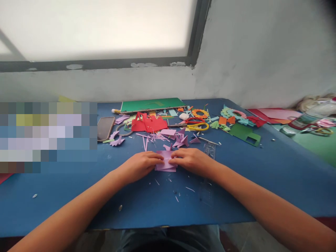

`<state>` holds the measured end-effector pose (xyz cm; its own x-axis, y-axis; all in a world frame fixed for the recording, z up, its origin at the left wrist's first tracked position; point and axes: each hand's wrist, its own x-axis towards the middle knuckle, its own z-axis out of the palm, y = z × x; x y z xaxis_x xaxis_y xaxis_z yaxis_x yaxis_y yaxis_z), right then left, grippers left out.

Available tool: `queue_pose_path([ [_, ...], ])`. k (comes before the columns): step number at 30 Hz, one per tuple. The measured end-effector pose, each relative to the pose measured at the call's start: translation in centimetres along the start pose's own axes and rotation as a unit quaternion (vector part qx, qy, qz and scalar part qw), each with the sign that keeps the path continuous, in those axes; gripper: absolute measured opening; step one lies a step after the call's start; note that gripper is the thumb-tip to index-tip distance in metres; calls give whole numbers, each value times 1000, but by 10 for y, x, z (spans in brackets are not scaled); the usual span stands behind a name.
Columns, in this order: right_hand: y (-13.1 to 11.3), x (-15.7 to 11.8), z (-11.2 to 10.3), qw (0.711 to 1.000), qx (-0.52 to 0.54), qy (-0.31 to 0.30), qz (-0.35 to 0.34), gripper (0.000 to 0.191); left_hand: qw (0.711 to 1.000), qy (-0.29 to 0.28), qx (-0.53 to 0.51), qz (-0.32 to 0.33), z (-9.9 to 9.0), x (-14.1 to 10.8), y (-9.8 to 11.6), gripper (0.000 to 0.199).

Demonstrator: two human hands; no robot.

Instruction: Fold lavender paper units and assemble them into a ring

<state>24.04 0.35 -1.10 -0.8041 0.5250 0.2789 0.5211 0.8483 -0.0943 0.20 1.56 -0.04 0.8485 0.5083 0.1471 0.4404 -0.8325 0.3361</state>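
A small sheet of light purple paper (166,167) lies on the blue table in front of me, with a second edge showing beneath its lower side. My left hand (140,165) grips its left part, fingers bent together. From the other side my right hand (195,161) has its fingertips on the right part, close to the left ones. Just beyond the hands are folded purple paper pieces (181,139) and thin purple strips (146,142). A clear ruler (210,149) passes under my right forearm, which hides its middle.
Behind the scraps lie scissors with a yellow handle (201,126), red paper (151,123) and a green board (152,104). A phone (105,128) is at left, green card (245,134) at right. A plastic bottle (312,117) stands far right. Blurred blocks cover the left side.
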Motion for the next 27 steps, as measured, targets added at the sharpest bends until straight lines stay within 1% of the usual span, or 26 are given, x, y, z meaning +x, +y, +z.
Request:
queue_pose_path([
  [12,1,1,-2,998,-44,-23,-38,26,999,-19,23,22,-1,0,-1,37],
  [18,1,1,-3,997,-60,-24,-51,26,999,-20,36,35,0,0,-1,38],
  [27,2,1,-7,995,-67,-22,-70,23,997,-19,58,55,1,-1,-2,35],
])
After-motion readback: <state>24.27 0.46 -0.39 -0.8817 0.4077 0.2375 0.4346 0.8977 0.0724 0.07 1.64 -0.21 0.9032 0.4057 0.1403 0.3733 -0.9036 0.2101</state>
